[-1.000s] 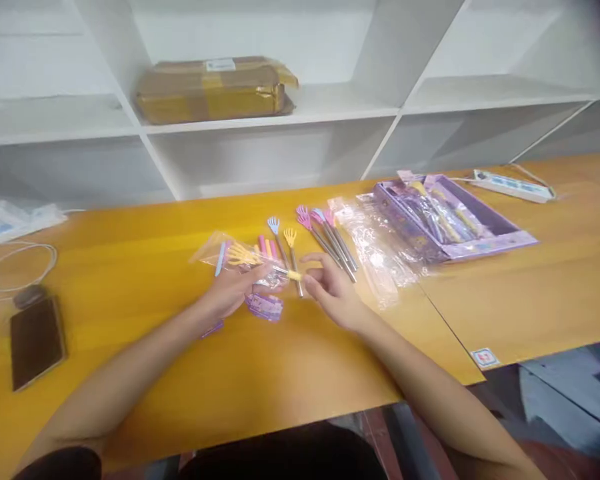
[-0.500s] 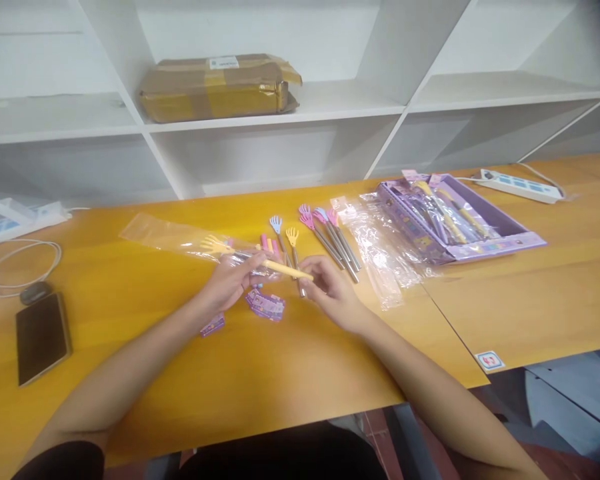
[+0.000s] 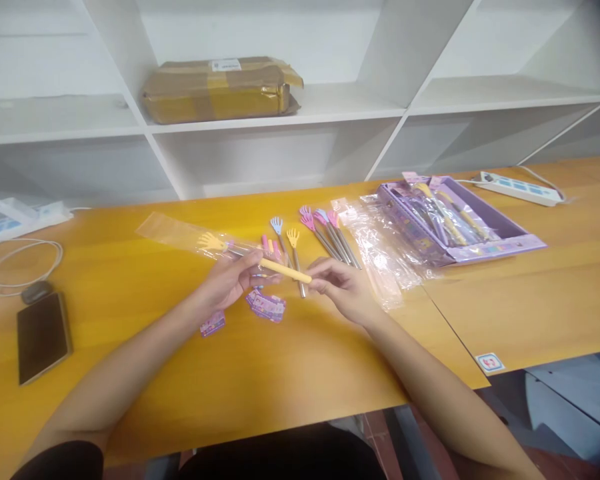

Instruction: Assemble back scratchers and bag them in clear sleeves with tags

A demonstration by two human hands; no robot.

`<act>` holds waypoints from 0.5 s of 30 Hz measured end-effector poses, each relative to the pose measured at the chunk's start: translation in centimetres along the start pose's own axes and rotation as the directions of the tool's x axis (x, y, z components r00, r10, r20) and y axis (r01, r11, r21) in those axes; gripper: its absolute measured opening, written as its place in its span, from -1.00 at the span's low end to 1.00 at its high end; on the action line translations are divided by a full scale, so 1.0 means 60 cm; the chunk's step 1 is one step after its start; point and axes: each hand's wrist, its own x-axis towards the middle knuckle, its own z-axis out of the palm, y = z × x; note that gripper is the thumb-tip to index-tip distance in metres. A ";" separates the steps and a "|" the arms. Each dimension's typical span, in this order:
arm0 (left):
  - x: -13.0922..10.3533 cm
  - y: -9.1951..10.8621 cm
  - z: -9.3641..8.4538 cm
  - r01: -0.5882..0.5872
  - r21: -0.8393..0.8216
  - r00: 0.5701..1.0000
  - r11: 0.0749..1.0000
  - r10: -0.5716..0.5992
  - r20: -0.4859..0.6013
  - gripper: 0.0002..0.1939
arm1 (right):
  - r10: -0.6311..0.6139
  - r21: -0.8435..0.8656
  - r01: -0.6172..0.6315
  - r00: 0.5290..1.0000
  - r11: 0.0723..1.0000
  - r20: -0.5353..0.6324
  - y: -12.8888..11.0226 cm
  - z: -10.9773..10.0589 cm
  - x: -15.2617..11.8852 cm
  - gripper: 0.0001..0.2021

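Note:
A yellow back scratcher [image 3: 285, 269] with a hand-shaped head lies aslant between my hands, its head and rod inside a clear plastic sleeve [image 3: 165, 230]. My left hand [image 3: 233, 279] is closed around its middle, over the sleeve. At the handle's bare end, my right hand [image 3: 343, 287] pinches the tip between thumb and fingers. Just beyond sit a blue scratcher head on a metal rod [image 3: 277, 225], a yellow one [image 3: 293, 239] and several pink and blue ones [image 3: 325, 223]. Pink and yellow handles [image 3: 270, 247] are partly hidden behind my left hand. Purple cards [image 3: 267, 305] lie below it.
Flat clear sleeves [image 3: 380, 247] lie beside a purple display box [image 3: 500, 250] holding packed scratchers. Power strips [image 3: 523, 188] stand at both sides. A phone [image 3: 43, 339] and coiled cable [image 3: 23, 267] are at left. A taped carton [image 3: 217, 93] rests on the shelf behind.
The sleeve and the scratcher's head have shifted slightly to the right and down. My right hand has moved a little right and still pinches the handle's end.

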 end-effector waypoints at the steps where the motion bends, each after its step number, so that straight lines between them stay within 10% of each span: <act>1: -0.001 -0.006 0.003 0.007 -0.006 1.000 1.000 -0.007 0.007 -0.64 | -0.040 -0.029 0.040 0.999 0.999 -0.020 0.001 0.001 0.001 -0.94; 15: -0.039 -0.085 0.020 0.202 0.276 0.974 0.940 -0.223 0.048 -0.49 | -0.169 -0.306 0.177 0.984 0.936 0.052 0.011 0.036 -0.008 -0.73</act>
